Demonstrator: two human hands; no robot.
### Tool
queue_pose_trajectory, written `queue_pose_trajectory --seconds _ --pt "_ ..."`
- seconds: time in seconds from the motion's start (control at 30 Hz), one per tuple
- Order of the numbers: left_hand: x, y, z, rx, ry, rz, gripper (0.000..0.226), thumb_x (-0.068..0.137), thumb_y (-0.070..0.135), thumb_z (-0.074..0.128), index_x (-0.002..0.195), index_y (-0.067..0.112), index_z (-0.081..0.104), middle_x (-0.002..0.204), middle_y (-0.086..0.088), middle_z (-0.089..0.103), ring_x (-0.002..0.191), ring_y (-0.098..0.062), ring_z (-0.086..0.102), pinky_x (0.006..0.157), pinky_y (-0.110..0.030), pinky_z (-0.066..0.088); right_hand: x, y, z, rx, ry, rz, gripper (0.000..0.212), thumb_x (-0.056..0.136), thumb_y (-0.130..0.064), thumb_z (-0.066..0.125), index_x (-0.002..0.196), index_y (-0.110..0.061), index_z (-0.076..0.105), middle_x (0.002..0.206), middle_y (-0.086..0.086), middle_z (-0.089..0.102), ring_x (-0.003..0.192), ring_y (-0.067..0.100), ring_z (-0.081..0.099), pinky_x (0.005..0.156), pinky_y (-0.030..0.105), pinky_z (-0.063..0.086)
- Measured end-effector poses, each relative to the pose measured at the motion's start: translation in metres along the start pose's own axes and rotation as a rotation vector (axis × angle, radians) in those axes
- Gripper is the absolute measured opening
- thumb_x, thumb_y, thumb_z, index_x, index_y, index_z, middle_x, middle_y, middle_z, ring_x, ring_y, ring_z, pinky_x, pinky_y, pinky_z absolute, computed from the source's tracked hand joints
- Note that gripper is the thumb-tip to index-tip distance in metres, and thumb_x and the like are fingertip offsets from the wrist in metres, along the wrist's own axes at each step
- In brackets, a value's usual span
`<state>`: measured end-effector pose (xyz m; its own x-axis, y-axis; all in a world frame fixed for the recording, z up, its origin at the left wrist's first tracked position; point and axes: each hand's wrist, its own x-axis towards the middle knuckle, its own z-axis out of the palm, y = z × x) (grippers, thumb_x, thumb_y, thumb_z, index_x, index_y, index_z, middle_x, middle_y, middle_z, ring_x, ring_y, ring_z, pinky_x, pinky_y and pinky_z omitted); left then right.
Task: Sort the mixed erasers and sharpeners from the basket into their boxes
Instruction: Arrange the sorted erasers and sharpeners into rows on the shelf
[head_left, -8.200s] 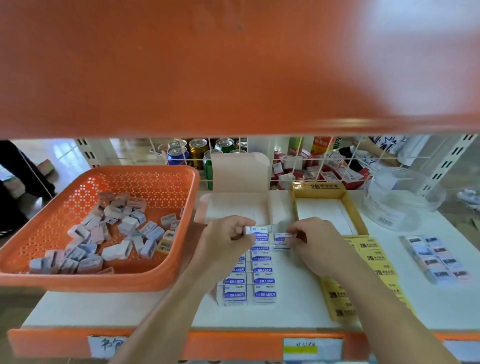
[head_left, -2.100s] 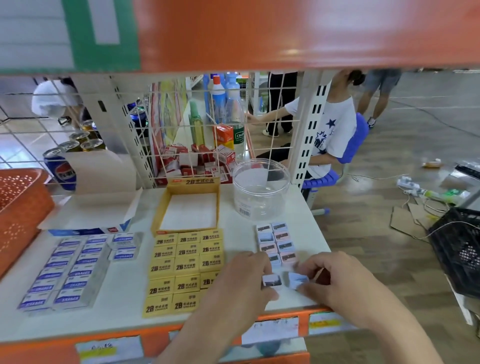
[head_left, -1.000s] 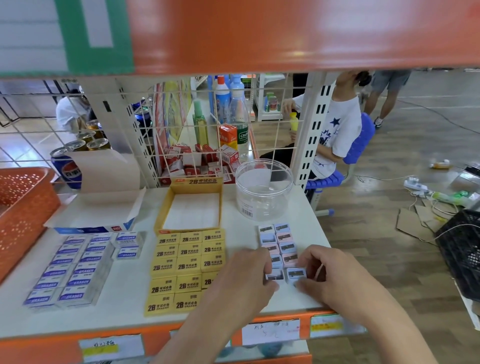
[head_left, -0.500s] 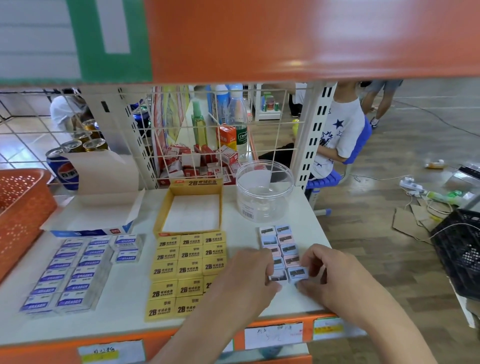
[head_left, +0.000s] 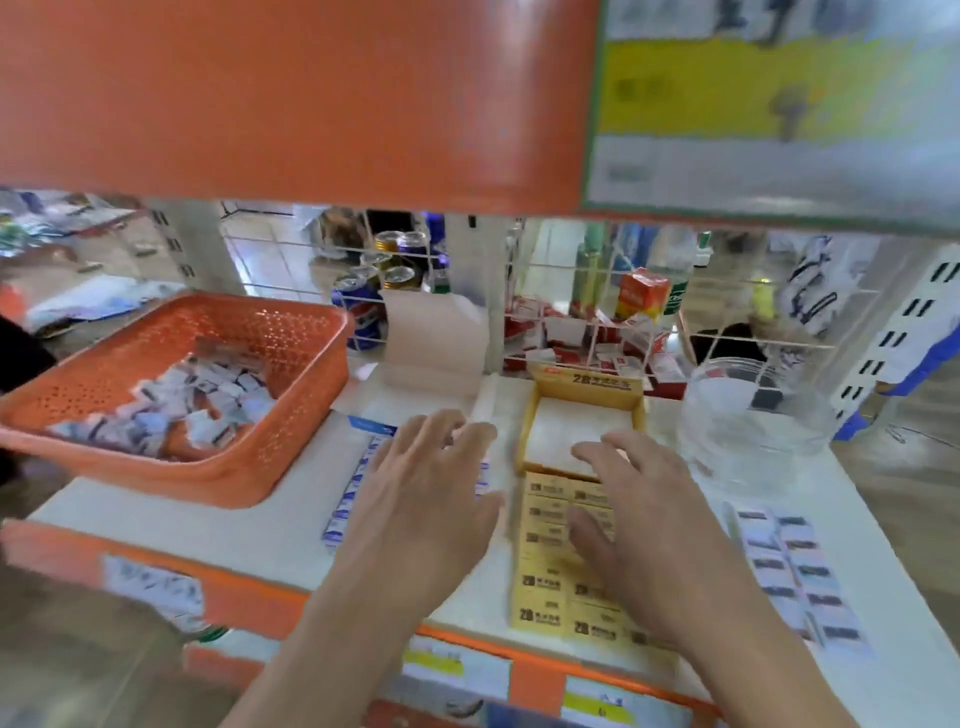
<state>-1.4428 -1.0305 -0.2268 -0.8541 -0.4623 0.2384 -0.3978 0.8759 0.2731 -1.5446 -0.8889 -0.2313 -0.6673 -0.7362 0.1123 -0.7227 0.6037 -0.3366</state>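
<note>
Head view: left hand (head_left: 421, 499) and right hand (head_left: 649, 519) hover apart, fingers spread, seemingly empty (motion blurs them); yellow erasers (head_left: 545, 545) lie in rows on the table (head_left: 171, 519) near the empty yellow box (head_left: 587, 380); basket (head_left: 156, 467), far left, holds many mixed pieces (head_left: 171, 410), so much is left.

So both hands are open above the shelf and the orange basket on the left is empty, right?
No: the head view shows a pile of small items in the basket. The left hand and right hand are open above the shelf.
</note>
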Motion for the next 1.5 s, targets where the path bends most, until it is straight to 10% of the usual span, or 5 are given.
queue_pose_trajectory --seconds 0.43,0.7,0.87,1.27,1.5 --pt "0.01 -0.25 -0.1 0.126 -0.087 -0.459 0.023 0.091 0.032 0.056 0.112 0.029 0.064 0.111 0.001 0.063 0.099 -0.02 0.058 0.08 -0.027 0.045 0.131 -0.216 0.045 0.03 -0.057 -0.399 0.029 0.093 -0.031 0.051 0.118 -0.019 0.054 0.117 0.002 0.054 0.104 0.019 0.052 0.089 0.035 0.046" --pt "0.062 -0.289 -0.076 0.211 -0.613 -0.12 0.045 0.083 0.03 0.07 0.126 0.029 0.055 0.116 0.002 0.062 0.102 -0.016 0.056 0.073 -0.023 0.04 0.206 -0.272 0.111 -0.351 -0.459 -0.274 0.02 0.089 -0.012 0.057 0.108 -0.009 0.061 0.091 0.006 0.06 0.073 0.022 0.056 0.067 0.032 0.047" --pt "0.068 -0.288 -0.064 0.333 -0.718 -0.035 0.034 0.093 0.031 0.058 0.122 0.013 0.06 0.121 -0.004 0.063 0.108 -0.021 0.06 0.079 -0.025 0.044 0.22 -0.274 0.128 -0.383 -0.481 -0.255 0.028 0.084 -0.013 0.065 0.112 -0.008 0.061 0.106 0.011 0.063 0.091 0.027 0.061 0.079 0.037 0.053" --pt "0.062 -0.303 -0.068 -0.054 -0.26 -0.124 0.019 0.085 0.017 0.068 0.104 0.019 0.068 0.109 -0.003 0.064 0.091 -0.019 0.062 0.077 -0.033 0.054 0.22 -0.274 0.132 -0.377 -0.429 -0.314 0.037 0.081 -0.014 0.069 0.117 -0.011 0.059 0.111 0.009 0.062 0.098 0.026 0.061 0.08 0.03 0.048" --pt "0.05 -0.31 -0.086 -0.28 -0.155 -0.043 0.03 0.075 0.032 0.08 0.102 0.031 0.067 0.075 0.015 0.051 0.065 0.002 0.045 0.051 -0.01 0.031 0.212 -0.274 0.127 -0.325 -0.416 -0.359 0.016 0.086 -0.016 0.062 0.099 -0.01 0.067 0.1 0.008 0.067 0.085 0.026 0.062 0.071 0.03 0.048"
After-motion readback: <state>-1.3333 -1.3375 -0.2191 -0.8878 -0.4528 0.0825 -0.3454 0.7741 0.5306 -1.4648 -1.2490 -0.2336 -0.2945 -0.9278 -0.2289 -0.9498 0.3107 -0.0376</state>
